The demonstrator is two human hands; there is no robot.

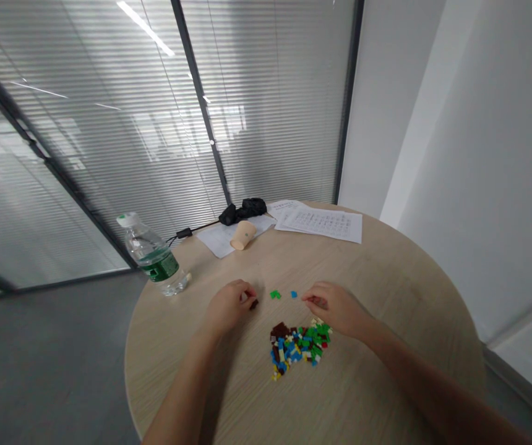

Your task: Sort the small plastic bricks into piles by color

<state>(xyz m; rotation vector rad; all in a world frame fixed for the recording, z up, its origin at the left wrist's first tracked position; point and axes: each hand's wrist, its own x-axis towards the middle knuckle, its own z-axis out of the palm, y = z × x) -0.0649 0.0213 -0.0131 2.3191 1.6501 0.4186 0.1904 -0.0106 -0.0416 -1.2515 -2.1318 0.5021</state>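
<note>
My left hand (229, 304) is closed in a pinch at the left of the table, with a dark brown toy brick (253, 304) at its fingertips. Over on the right, the thumb and fingers of my right hand (335, 307) are pressed together; whatever may be between them is too small to make out. A small blue brick (294, 294) lies just left of those fingertips, apart from them. Between the hands sit green bricks (275, 295). Nearer to me is a loose pile of mixed bricks (299, 346) in brown, blue, green, yellow, white and red.
A water bottle (154, 259) stands near the round table's (386, 383) left edge. At the back are a paper cup (242, 235) on its side, a black folded item (242, 211), a cable (184, 233) and printed sheets (326, 223).
</note>
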